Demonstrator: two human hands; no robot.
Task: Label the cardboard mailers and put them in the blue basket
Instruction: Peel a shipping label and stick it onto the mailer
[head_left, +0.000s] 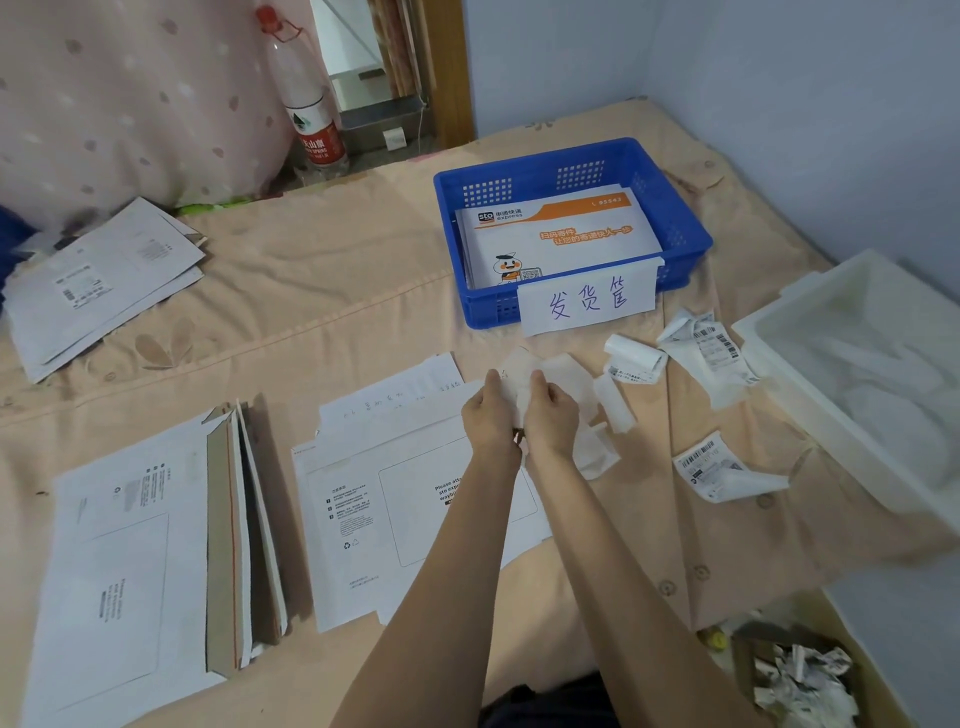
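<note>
White label paper (519, 376) is pinched in my grip, left hand (491, 418) and right hand (551, 415) curled on it together; 1 cardboard mailer (395, 514) lies flat just beneath, blue basket (670, 208) beyond, holding mailers

Hands (519, 415) hide part of the mailer (415, 519).

Both forearms are bare from the bottom edge of the head view up to the wrists, with no sleeve showing. The left hand (491, 415) and the right hand (551, 415) wear no gloves, and no watch or band shows at either wrist. A patch of dark clothing (545, 701) shows at the bottom edge between the arms.
</note>
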